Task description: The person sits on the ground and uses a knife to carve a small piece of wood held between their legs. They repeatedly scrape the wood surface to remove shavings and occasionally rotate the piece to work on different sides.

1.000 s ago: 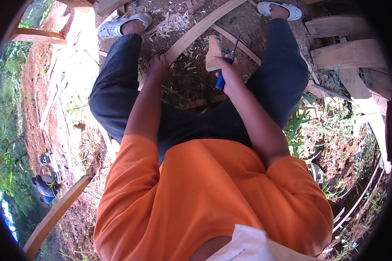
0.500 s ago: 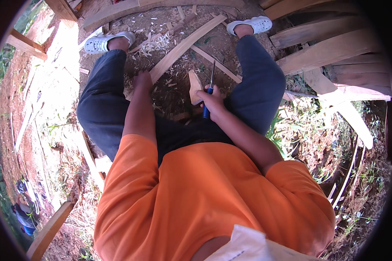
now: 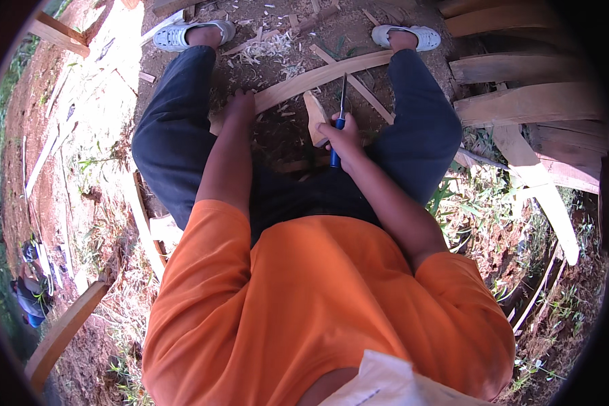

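My left hand (image 3: pixel 240 106) is closed around the near end of a long, slightly curved strip of pale wood (image 3: pixel 318 79). The strip slants across the ground between my legs, its far end beside my right shin. My right hand (image 3: pixel 343 139) grips a blue-handled tool (image 3: pixel 335 157) with a narrow metal blade pointing away from me. Whether it is a chisel or a screwdriver, I cannot tell. The same hand also holds a short, tapered block of pale wood (image 3: pixel 314 116), beside the tool, under my thumb.
Wood shavings (image 3: pixel 271 47) litter the dirt between my shoes. Another thin wood strip (image 3: pixel 358 88) passes under the long one. Curved planks (image 3: pixel 531 105) are stacked at the right. A wooden post (image 3: pixel 64 331) rises at the lower left, near another person (image 3: pixel 30 294) farther off.
The long strip has swung; its far end moved right and nearer, toward my right shin. My left hand keeps its grip. My right hand still holds the tool and block. The view has shifted slightly.
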`<state>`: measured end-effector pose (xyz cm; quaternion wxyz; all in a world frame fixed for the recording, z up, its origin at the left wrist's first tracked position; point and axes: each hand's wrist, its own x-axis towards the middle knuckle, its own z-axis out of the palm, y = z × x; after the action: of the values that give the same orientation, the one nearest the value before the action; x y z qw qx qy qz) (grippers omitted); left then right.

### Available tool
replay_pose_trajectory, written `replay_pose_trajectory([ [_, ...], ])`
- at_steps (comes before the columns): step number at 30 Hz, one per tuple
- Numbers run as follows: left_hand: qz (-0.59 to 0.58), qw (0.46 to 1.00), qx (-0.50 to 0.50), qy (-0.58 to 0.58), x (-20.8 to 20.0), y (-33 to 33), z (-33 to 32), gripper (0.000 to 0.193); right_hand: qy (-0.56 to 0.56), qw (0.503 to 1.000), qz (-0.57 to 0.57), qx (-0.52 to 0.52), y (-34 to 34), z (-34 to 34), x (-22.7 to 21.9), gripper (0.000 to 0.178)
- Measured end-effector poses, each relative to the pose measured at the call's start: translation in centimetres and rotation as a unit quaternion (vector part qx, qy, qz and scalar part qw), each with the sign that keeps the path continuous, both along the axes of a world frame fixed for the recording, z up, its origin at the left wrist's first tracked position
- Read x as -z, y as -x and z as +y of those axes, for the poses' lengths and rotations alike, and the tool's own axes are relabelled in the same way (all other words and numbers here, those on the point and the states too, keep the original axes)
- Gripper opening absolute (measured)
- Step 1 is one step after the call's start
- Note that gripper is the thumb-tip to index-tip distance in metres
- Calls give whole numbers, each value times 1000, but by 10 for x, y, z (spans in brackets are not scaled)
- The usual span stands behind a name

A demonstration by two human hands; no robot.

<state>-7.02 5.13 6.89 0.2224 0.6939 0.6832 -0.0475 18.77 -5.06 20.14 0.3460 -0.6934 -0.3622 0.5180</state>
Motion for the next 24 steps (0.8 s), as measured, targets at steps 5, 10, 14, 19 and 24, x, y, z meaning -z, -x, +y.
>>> replay_pose_trajectory([
  [5, -50, 995, -20, -89, -22, -14, -14, 63, 7, 999, -14, -42, 17, 27, 11, 47],
  [10, -483, 787, -297, 244, -58, -52, -26, 76, -7, 994, -84, -70, 40, 54, 50, 48],
  [14, -610, 606, -347, 375, -45, -77, -50, 63, -68, 971, -181, -142, 50, 60, 63, 46],
  [19, -587, 622, -365, 366, -25, -79, -54, 55, 82, 974, -20, -211, 33, 56, 42, 39],
  [24, -488, 716, -377, 327, -5, -80, -55, 71, 126, 953, -45, -272, 19, 76, 10, 61],
])
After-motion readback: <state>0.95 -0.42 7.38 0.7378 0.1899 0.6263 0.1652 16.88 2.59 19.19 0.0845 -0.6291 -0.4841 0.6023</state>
